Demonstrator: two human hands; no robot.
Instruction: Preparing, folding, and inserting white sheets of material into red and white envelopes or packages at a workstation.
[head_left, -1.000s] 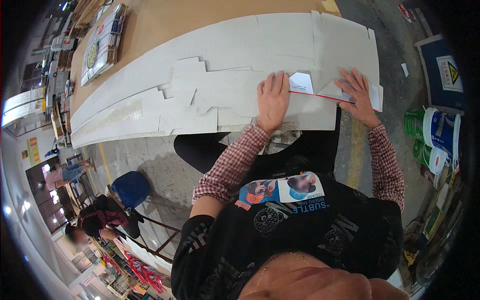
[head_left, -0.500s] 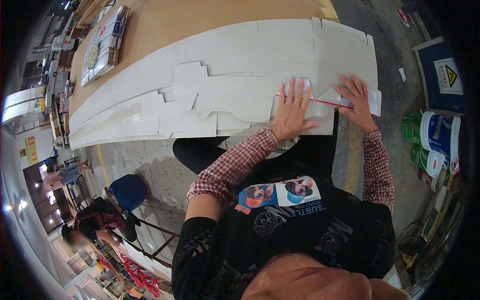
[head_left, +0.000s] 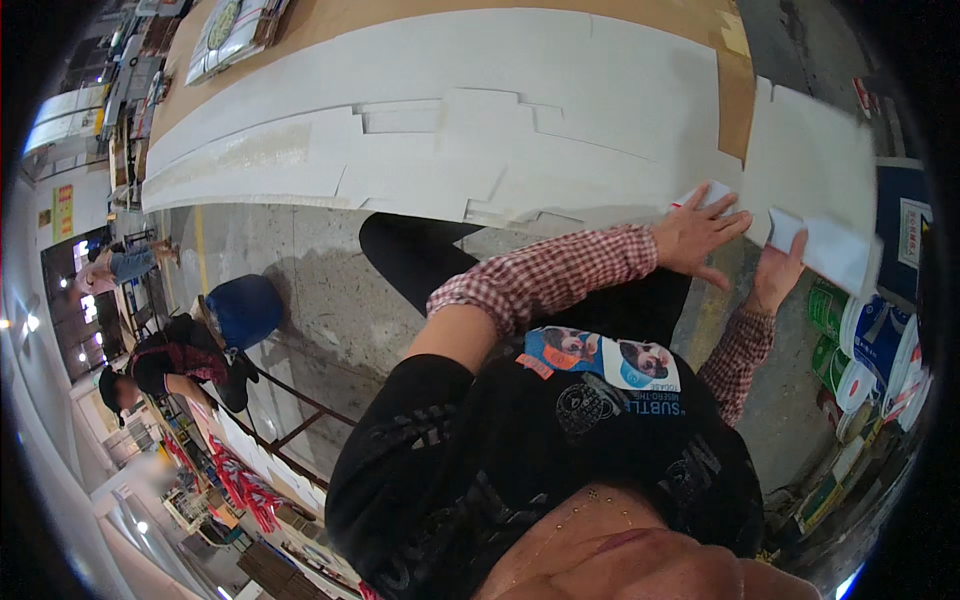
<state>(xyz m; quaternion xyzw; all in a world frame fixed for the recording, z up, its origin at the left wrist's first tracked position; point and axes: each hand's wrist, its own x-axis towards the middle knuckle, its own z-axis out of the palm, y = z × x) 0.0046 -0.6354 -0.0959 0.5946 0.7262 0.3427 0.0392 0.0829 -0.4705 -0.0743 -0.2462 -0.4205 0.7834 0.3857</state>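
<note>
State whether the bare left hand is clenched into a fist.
No: the bare left hand, extending from a red-and-white checked sleeve, has its fingers spread apart.

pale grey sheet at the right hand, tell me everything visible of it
The pale grey sheet looks like thin card, roughly four-sided, slit at its far edge and blurred on the right. It sits beyond the brown surface's right edge. The right hand holds its near side, where a whiter piece shows; whether they are joined is unclear.
</note>
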